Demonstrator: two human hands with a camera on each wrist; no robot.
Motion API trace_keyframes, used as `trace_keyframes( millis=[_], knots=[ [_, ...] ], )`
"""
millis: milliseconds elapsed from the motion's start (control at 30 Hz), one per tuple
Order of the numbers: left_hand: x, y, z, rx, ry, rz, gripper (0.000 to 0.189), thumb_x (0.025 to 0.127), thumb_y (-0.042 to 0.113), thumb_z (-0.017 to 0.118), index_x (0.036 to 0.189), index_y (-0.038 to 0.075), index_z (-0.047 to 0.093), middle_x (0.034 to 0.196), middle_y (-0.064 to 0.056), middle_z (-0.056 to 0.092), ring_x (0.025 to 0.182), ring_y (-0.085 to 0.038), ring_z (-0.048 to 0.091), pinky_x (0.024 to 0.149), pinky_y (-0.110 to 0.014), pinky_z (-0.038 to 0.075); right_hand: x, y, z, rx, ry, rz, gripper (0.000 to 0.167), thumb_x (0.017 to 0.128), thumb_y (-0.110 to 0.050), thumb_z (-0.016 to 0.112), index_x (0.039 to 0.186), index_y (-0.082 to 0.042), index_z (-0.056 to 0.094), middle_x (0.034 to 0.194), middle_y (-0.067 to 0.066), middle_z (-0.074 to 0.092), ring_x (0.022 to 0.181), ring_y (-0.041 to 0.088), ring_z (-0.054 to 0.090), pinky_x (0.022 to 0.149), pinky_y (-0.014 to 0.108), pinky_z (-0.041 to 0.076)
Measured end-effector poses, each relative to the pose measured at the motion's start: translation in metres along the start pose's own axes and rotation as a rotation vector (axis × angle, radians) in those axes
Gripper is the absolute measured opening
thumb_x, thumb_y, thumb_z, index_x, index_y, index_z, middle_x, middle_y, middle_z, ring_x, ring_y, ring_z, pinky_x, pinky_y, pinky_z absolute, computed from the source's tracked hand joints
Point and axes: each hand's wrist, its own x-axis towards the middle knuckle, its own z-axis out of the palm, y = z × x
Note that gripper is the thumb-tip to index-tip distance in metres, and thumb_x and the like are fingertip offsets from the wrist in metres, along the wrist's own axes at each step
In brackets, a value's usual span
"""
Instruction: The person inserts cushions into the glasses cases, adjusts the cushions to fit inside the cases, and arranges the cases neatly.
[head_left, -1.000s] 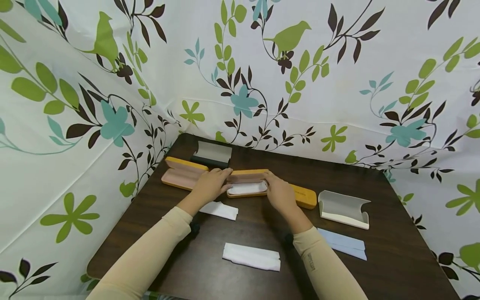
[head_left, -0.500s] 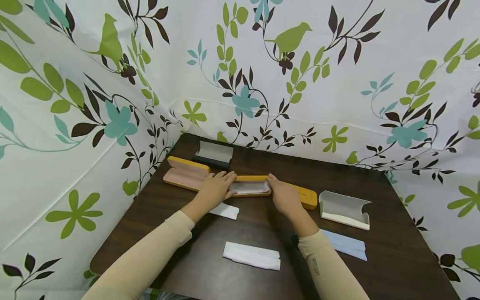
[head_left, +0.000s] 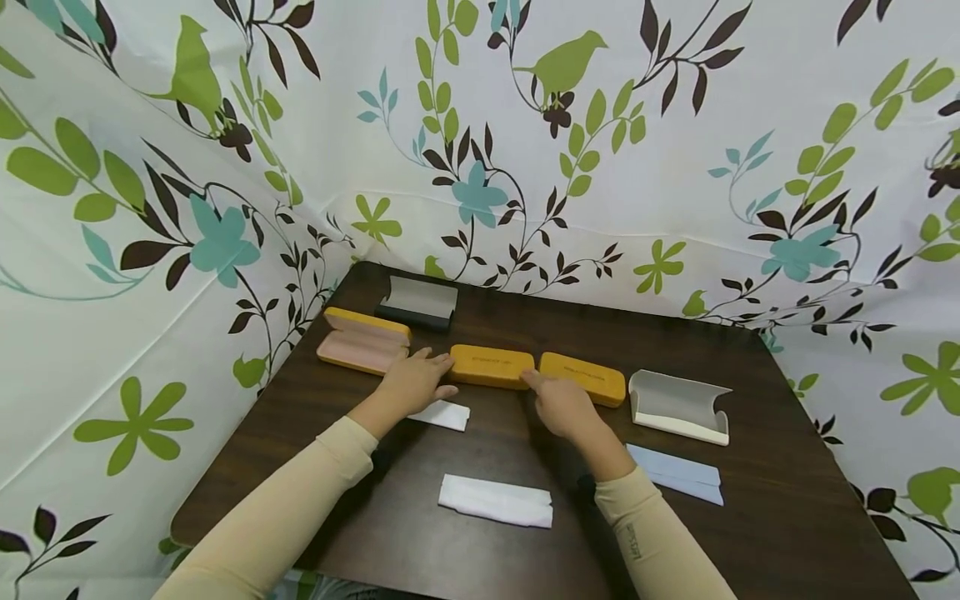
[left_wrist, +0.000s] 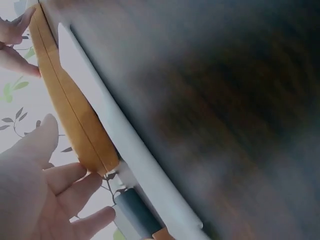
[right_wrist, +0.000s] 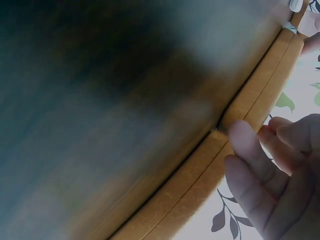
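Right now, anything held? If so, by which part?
Nothing gripped; the left hand and right hand touch opposite ends of the middle yellow eyeglass case.

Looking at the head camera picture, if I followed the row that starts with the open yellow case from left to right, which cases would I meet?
Open yellow case with pink lining → first closed yellow case → second closed yellow case → open whitish case.
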Motion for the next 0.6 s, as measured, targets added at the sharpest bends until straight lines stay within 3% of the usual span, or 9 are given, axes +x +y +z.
trace_keyframes(
  millis=[200,433,600],
  knots=[
    [0.0043,-0.0007,0.0038,-0.027,-0.029,-0.010,0.069,0.102,0.058,0.048,0.156,0.015,0.042,0.156,-0.001,0.046,0.146,-0.034,0.038,0.115,-0.062,0.029,-0.0010,-0.0009,0.0035,0.018,-0.093,0.049,0.056,0.099,-0.002,0.053,0.154,-0.013,0.045,0.157,0.000,0.042,0.047,0.014,0.025,0.044,0.027,0.027],
    [0.0048,-0.0025,0.0000,-0.043,-0.031,-0.027,0.065,0.103,0.050,0.053,0.157,0.014,0.040,0.157,-0.002,0.044,0.147,-0.034,0.036,0.115,-0.063,0.028,0.0007,-0.0023,0.0000,0.014,-0.102,0.053,0.058,0.098,-0.003,0.055,0.154,-0.015,0.045,0.158,-0.002,0.042,0.047,0.014,0.024,0.043,0.027,0.026],
    [0.0045,-0.0013,-0.0014,-0.041,-0.054,-0.006,0.068,0.103,0.050,0.055,0.158,0.013,0.038,0.159,-0.003,0.040,0.147,-0.033,0.036,0.115,-0.065,0.027,0.0001,0.0024,-0.0009,0.038,-0.111,0.038,0.057,0.098,-0.005,0.057,0.153,-0.015,0.046,0.158,-0.001,0.042,0.050,0.015,0.029,0.045,0.028,0.027]
  ],
)
